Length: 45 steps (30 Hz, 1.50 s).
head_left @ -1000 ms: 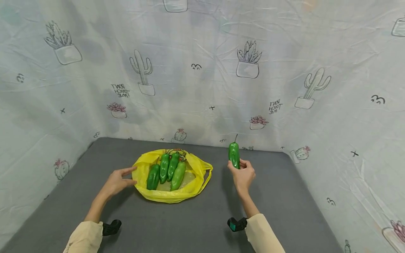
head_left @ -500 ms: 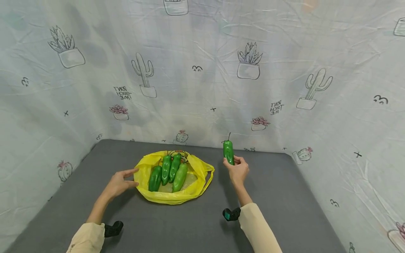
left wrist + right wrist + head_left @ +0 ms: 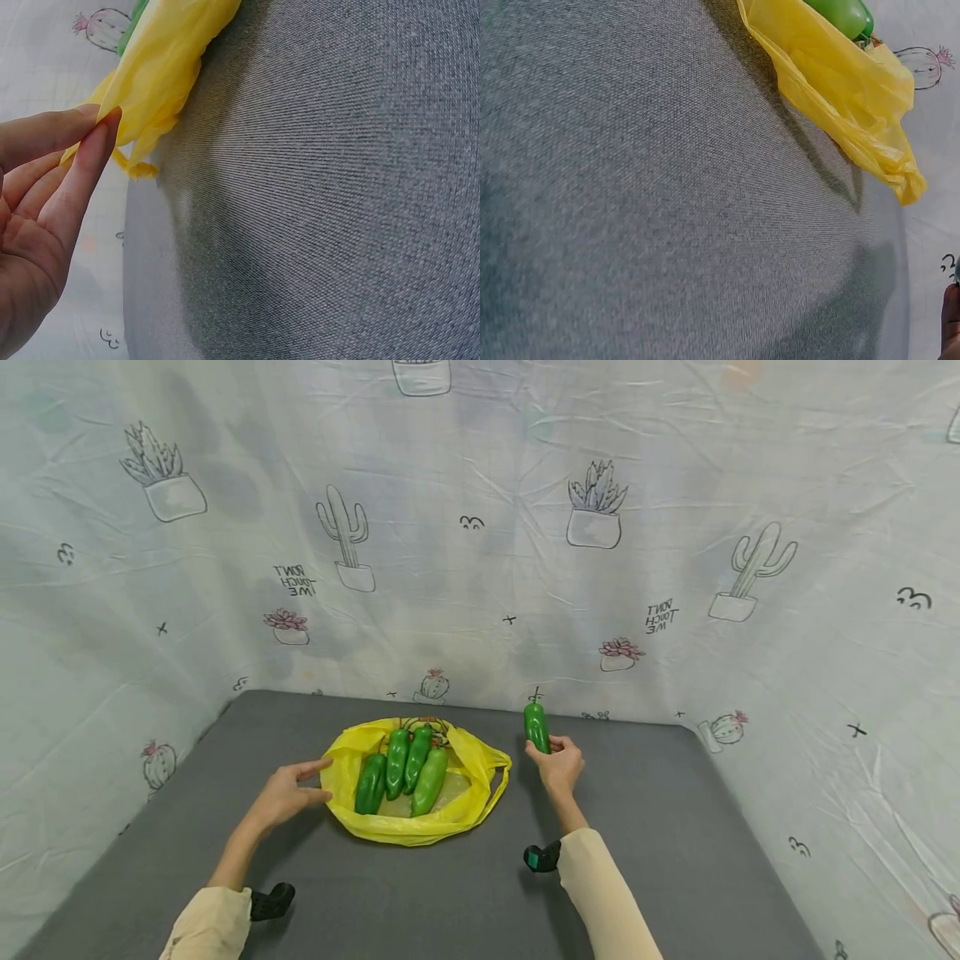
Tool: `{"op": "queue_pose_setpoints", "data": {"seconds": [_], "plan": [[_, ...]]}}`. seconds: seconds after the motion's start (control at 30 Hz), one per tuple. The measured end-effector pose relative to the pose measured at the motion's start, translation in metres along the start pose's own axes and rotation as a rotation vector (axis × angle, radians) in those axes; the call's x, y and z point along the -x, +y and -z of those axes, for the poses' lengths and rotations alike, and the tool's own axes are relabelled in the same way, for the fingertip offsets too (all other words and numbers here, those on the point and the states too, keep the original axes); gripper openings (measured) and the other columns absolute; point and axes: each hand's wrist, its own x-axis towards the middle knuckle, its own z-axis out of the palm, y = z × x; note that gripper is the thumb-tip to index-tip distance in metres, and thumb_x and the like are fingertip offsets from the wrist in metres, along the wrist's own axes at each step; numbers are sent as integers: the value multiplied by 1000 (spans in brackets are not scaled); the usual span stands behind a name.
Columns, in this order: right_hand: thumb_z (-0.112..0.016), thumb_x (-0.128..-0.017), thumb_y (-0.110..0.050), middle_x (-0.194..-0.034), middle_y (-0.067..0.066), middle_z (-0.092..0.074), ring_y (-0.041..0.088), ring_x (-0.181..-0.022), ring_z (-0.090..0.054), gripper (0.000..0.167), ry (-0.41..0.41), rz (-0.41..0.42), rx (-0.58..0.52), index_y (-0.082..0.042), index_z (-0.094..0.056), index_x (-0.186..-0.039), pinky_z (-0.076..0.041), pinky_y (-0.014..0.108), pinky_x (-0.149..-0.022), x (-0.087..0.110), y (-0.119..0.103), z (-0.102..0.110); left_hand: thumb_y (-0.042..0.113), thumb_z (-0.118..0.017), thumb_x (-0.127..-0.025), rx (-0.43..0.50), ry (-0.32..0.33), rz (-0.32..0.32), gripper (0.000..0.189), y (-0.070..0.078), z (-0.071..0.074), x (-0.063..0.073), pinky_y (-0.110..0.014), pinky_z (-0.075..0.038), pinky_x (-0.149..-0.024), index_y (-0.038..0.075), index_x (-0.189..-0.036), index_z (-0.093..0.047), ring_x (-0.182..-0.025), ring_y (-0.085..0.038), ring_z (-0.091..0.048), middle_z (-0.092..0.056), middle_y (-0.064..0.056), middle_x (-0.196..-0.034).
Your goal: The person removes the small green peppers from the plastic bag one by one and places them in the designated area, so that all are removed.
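Note:
My left hand point(image 3: 281, 797) pinches the left rim of a yellow plastic bag point(image 3: 408, 836). The left wrist view shows thumb and fingers meeting on the bag's thin edge point(image 3: 161, 67). Several green peppers point(image 3: 430, 783) lie side by side inside the opened bag. To the right of the bag, my right hand point(image 3: 559, 770) grips another green pepper point(image 3: 536, 725) by its lower end, stem up, held above the table. Only a sliver of the right hand point(image 3: 952, 322) shows in the right wrist view, so its grip is hidden there.
The bag stands on a grey cloth-covered table point(image 3: 420, 902). A pale curtain point(image 3: 480, 568) printed with cacti and potted plants rises behind the table and along both sides. The bag's handle loop point(image 3: 498, 777) sticks out to the right.
My right hand has moved left towards the bag with the pepper, which has dropped slightly in the last half second. The left hand stays at the bag's rim.

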Motion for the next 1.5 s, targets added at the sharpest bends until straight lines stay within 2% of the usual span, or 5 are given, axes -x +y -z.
{"op": "queue_pose_setpoints", "data": {"seconds": [0.33, 0.53, 0.77, 1.3, 1.5], "plan": [[-84, -69, -12, -84, 21, -67, 37, -80, -62, 37, 25, 30, 69, 7, -70, -96, -52, 50, -75, -4, 12, -2, 13, -70, -86, 5, -10, 0, 60, -1, -6, -3, -62, -42, -93, -5, -138, -47, -128, -51, -36, -42, -30, -140], [-84, -70, -11, -84, 23, -67, 37, -79, -62, 38, -16, 37, 71, 9, -69, -98, -53, 50, -73, 0, 14, -8, 13, -71, -86, -1, 0, 14, 60, -6, -8, 1, -57, -46, -90, -5, -138, -48, -124, -49, -43, -44, -31, -138], [-84, -71, -9, -88, 23, -66, 38, -82, -60, 37, -34, -8, 64, 9, -68, -100, -52, 50, -75, 3, 18, -15, 12, -71, -87, 58, -12, 17, 61, -7, -6, 7, -51, -52, -83, -6, -139, -46, -96, -33, -67, -41, -34, -139], [-83, -71, -8, -89, 24, -66, 38, -83, -59, 38, -22, -37, 69, 10, -67, -101, -51, 50, -77, 9, 24, -20, 13, -70, -87, 48, -12, 21, 60, -5, -3, 4, -49, -53, -82, -6, -139, -46, -96, -32, -67, -41, -35, -138], [-84, -70, -7, -89, 24, -65, 38, -80, -60, 39, -7, -2, 80, 11, -67, -100, -51, 50, -74, 11, 27, -19, 12, -70, -87, 49, -10, 18, 60, -6, -3, 3, -49, -53, -82, -7, -139, -46, -96, -32, -67, -40, -36, -138]]}}
